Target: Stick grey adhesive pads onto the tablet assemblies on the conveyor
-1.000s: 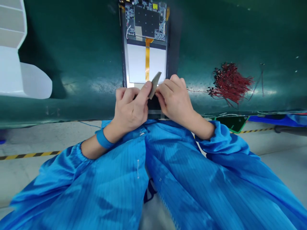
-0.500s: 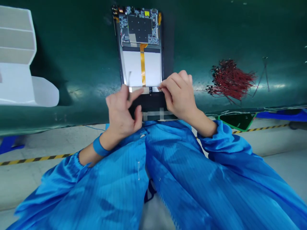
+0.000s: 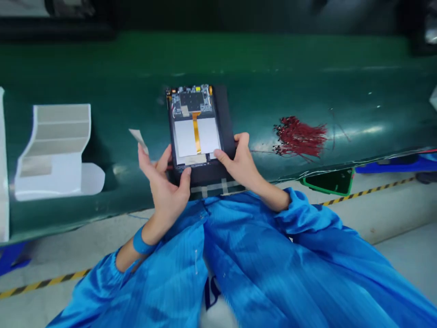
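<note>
An opened tablet (image 3: 196,136), its circuit board (image 3: 191,101) at the far end and a white battery (image 3: 207,132) crossed by an orange flex cable (image 3: 196,132), lies on a black pad (image 3: 224,114). My left hand (image 3: 167,189) grips its lower left corner, thumb at the near edge and fingers by the left side. From the raised index fingertip of that hand sticks a small pale strip (image 3: 138,138). My right hand (image 3: 241,164) holds the lower right side, its thumb on the tablet's face. The fingers beneath are partly hidden.
To the right lies a heap of red wires with black ends (image 3: 298,135). A sheet of pale labels on white backing (image 3: 64,175) is at the left. A green bin (image 3: 332,183) sits below the table edge. Tape strips (image 3: 213,187) mark the near edge.
The view has shifted, showing more of the table. My left hand has moved to the tablet's lower left corner, a strip on its fingertip. My right hand has closed around the right side.
</note>
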### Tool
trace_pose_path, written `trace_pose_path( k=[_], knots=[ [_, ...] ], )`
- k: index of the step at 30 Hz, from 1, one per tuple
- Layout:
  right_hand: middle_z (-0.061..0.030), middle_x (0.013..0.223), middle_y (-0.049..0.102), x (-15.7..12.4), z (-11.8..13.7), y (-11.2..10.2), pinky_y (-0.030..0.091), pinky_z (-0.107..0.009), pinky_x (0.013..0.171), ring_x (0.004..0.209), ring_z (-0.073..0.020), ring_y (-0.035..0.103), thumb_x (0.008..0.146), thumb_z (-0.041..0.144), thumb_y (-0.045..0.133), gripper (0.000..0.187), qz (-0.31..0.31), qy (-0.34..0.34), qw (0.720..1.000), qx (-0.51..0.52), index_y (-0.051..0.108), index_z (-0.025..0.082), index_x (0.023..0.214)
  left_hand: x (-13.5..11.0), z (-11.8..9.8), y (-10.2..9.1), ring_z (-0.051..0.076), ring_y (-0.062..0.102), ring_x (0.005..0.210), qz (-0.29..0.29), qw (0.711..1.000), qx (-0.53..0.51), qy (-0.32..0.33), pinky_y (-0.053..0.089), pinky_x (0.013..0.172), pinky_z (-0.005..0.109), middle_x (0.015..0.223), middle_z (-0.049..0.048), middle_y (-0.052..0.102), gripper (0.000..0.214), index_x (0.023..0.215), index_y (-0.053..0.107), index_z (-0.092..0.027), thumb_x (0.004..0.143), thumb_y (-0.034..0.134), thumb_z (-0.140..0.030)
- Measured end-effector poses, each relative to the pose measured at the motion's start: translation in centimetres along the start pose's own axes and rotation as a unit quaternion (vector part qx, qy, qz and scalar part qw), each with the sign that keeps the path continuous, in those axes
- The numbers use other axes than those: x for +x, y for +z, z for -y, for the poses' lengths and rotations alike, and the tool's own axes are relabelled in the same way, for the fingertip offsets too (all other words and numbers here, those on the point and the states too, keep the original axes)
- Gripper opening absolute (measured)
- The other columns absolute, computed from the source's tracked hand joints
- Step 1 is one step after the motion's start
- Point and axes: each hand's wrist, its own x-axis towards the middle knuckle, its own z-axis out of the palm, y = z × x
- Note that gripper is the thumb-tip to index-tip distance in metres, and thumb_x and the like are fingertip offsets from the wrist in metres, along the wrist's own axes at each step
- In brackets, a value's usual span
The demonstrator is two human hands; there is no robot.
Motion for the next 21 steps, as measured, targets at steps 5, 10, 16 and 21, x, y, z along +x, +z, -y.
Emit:
trace_pose_path(
  k=[5,10,16,21],
  knots=[
    [0.0028,0.1,0.069,5.5,0.7,-0.8,0.065,-0.036,0.073,0.084,-0.0204,0.073,0.065,0.056,0.094,0.082,-0.017,0.125,0.932,0.339,0.034,0.032,0.116,4.7,-1.9,-0.1,0.032,0.065,0.142,0.019,0.998,-0.05,0.028,0.055,0.117,0.054,0.153,0.02,0.065,0.114,0.174,-0.001,-0.027,0.097,0.08,-0.049],
    [0.003,0.096,0.068,18.2,0.3,-8.4,0.065,-0.033,0.077,0.084,-0.0186,0.073,0.072,0.027,0.087,0.063,-0.135,0.127,0.941,0.284,0.039,0.03,0.114,9.3,-0.7,-3.3,0.031,0.064,0.135,-0.02,0.984,-0.008,0.175,0.053,0.107,0.05,0.163,0.0158,0.057,0.124,0.174,0.0,-0.03,0.086,0.084,-0.052],
    [-0.006,0.115,0.074,29.9,-0.7,-17.4,0.063,-0.039,0.092,0.104,-0.0206,0.074,0.086,0.016,0.073,0.042,-0.19,0.115,0.97,0.101,0.047,0.025,0.119,12.4,3.0,-9.2,0.033,0.063,0.134,-0.046,0.986,0.068,0.146,0.054,0.097,0.051,0.156,0.0153,0.061,0.128,0.171,0.014,-0.028,0.068,0.085,-0.053],
    [-0.0304,0.159,0.048,31.8,3.2,-15.7,0.039,-0.064,0.122,0.151,-0.0384,0.047,0.089,0.004,0.065,0.047,-0.266,0.048,0.914,-0.302,0.061,0.011,0.135,14.6,4.8,-14.7,0.038,0.062,0.136,-0.067,0.99,0.117,0.04,0.054,0.106,0.059,0.152,0.0213,0.063,0.124,0.166,0.024,-0.018,0.062,0.087,-0.046]
  ],
)
